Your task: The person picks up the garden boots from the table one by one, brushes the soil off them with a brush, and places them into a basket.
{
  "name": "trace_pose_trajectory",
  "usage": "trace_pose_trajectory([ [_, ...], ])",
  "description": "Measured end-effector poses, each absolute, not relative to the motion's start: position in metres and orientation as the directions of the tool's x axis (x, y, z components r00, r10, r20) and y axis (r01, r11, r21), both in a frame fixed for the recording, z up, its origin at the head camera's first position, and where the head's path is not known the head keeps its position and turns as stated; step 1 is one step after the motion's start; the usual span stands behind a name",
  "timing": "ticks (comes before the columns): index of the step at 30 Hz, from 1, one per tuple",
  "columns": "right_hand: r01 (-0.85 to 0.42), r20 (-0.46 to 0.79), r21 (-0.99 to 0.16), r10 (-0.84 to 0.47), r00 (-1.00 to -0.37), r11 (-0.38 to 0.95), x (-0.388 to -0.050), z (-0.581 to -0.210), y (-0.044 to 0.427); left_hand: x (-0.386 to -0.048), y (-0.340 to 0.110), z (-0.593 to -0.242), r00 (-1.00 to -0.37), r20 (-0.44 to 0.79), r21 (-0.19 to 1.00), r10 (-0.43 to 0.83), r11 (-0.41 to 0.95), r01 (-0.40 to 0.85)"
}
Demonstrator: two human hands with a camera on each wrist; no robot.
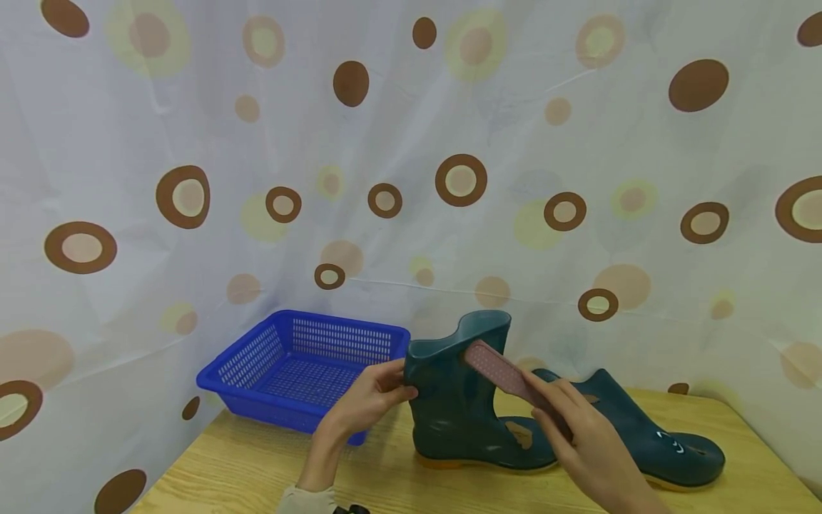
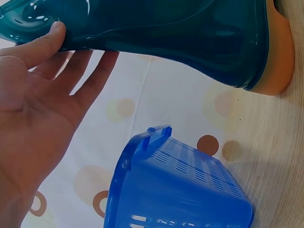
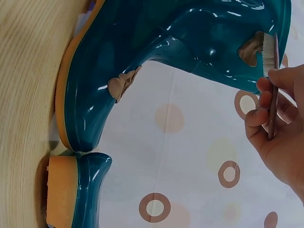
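Observation:
A dark teal rubber boot [image 1: 449, 407] with a yellow-orange sole stands upright on the table. My left hand [image 1: 369, 400] holds its shaft at the back near the top, thumb on the near side, fingers behind. A pinkish-brown brush [image 1: 501, 371] is in my right hand [image 1: 587, 435], gripped by the handle. In the right wrist view, the pale bristles [image 3: 269, 54] touch a brown mud-like patch [image 3: 249, 50] high on the shaft. Another brown patch [image 3: 122, 85] sits on the boot's foot.
Another teal boot [image 1: 655, 435], with brown patches, lies right of the upright one. A blue plastic basket [image 1: 250, 403] stands at the left. The wooden table [image 1: 385, 492] meets a dotted curtain [image 1: 411, 143] behind.

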State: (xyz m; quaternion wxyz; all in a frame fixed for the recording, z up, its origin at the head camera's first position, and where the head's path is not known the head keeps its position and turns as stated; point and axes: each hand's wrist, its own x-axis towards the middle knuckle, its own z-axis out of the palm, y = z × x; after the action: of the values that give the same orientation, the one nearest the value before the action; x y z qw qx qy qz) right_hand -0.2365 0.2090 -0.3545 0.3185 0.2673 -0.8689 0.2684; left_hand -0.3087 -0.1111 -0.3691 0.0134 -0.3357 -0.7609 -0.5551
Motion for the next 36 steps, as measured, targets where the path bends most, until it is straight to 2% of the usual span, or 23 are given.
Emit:
trace_pose_trajectory([
  [12, -0.663, 0.675, -0.314, -0.331, -0.659, 0.680, -0.2355, -0.3564, 0.2080, -0.3069, -0.1104, -0.3671, -0.766, 0.405, 0.837, 0.500, 0.134, 0.530],
  [21, -0.635, 0.638, -0.327, -0.332, -0.695, 0.700, -0.2357, -0.3547, 0.2132, -0.3078, -0.1111, -0.3689, -0.786, 0.390, 0.835, 0.480, 0.175, 0.522],
  [30, -0.655, 0.724, -0.295, -0.285, -0.629, 0.696, -0.2356, -0.3527, 0.2135, -0.3075, -0.1120, -0.3693, -0.791, 0.379, 0.839, 0.481, 0.183, 0.513],
  [36, -0.676, 0.739, -0.280, -0.297, -0.605, 0.682, -0.2357, -0.3542, 0.2078, -0.3071, -0.1120, -0.3689, -0.773, 0.397, 0.836, 0.495, 0.153, 0.527],
])
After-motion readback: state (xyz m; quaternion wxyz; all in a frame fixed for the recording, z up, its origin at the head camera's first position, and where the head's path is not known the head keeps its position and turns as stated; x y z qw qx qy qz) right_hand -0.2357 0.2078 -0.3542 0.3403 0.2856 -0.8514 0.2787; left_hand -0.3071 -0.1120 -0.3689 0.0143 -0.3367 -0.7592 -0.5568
